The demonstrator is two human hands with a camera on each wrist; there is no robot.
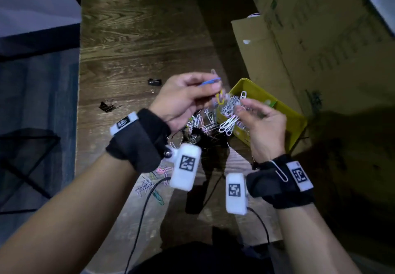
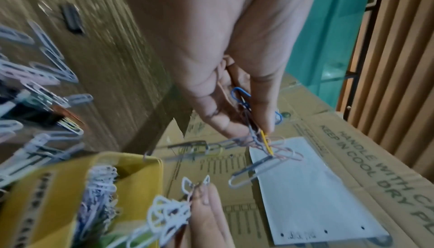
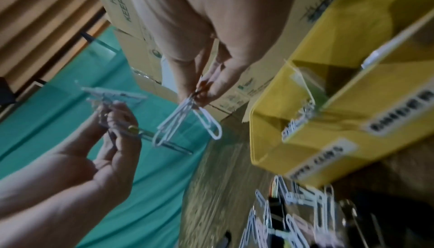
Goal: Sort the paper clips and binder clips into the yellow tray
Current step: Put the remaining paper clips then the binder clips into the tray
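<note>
- Nearest you, low in the head view, loose paper clips point(image 1: 149, 185) lie on the desk point(image 1: 132, 45) between your wrists; one more clip point(image 1: 279, 172) is caught on your right wrist strap.
- At frame centre your left hand point(image 1: 181, 98) has its fingers point(image 2: 263, 109) closed on a few coloured clips point(image 2: 244, 101), a blue one uppermost. Your right hand point(image 1: 265, 128) has its fingers pinched round a tangled bunch of white clips point(image 1: 230, 111).
- You look to be pulling tangled clips apart before dropping them. Next, carry the bunch over the right section and let go.
- Under your hands sits the main pile point(image 1: 203, 124), with dark binder clips mixed in.
- Right of centre, the yellow tray point(image 1: 297, 122) stands against a cardboard box point(image 1: 320, 38) and already holds clips.
- At centre left, two binder clips point(image 1: 154, 82) lie apart.
- The tray labels are too blurred to read, and its dividers are partly hidden.
</note>
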